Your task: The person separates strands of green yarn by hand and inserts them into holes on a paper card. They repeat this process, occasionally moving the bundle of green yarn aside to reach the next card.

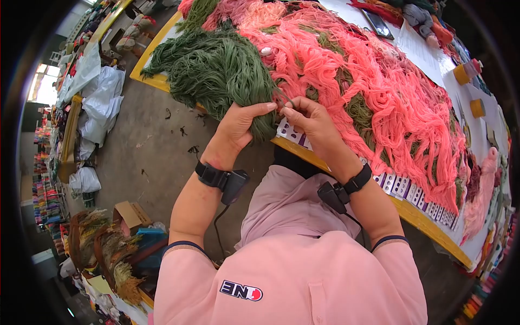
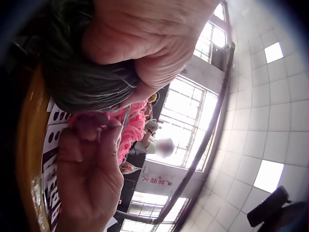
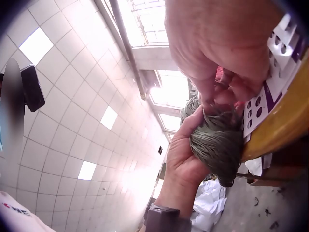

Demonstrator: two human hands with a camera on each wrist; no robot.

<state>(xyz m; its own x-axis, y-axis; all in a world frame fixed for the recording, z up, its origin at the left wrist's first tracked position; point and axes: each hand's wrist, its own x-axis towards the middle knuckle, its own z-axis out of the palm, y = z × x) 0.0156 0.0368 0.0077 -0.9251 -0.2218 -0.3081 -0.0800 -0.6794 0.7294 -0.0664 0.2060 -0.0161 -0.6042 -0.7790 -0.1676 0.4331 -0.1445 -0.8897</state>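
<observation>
A thick hank of dark green yarn spreads over the table's left corner, its near end gathered in my left hand. The left fingers curl round that bundle, as the right wrist view also shows with the yarn bulging out of the palm. My right hand is close against the left thumb, pinching a thin green strand between thumb and fingertips. Part of the right fingers is hidden behind the bundle in the left wrist view. Beside both hands lies a big heap of coral pink yarn.
White and purple cards with holes line the table's yellow edge. Beyond the pink heap are a phone, a paper sheet and tape rolls. White plastic bags stand left across the floor; a cardboard box sits lower left.
</observation>
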